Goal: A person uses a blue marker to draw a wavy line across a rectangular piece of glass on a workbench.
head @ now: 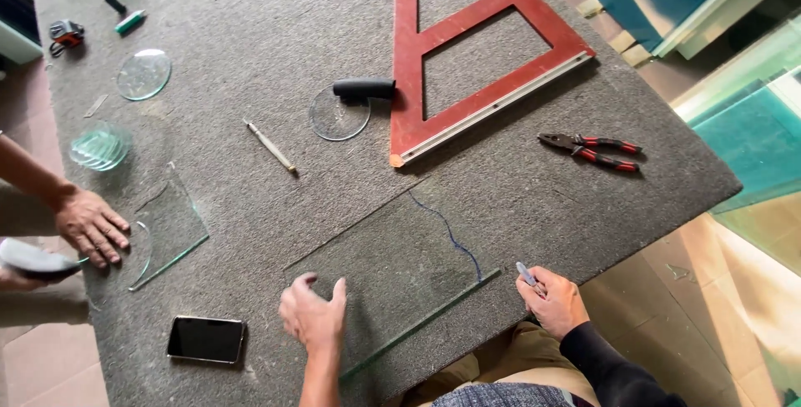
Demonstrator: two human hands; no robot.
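So my left hand (313, 313) is resting flat and released on the glass sheet (392, 278), which lies near the front edge of the grey desk (250, 31). My right hand (552, 300) is gripping a marker pen (526, 274) just off the sheet's right corner, next to a blue curved line (450, 236) drawn on the glass. Someone else's hand (90, 225) presses another glass piece (171, 227) on the left, phone (206, 339) nearby

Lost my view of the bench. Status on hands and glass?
Left hand flat on glass sheet. Right hand grips marker at sheet edge. Phone nearby, clear.
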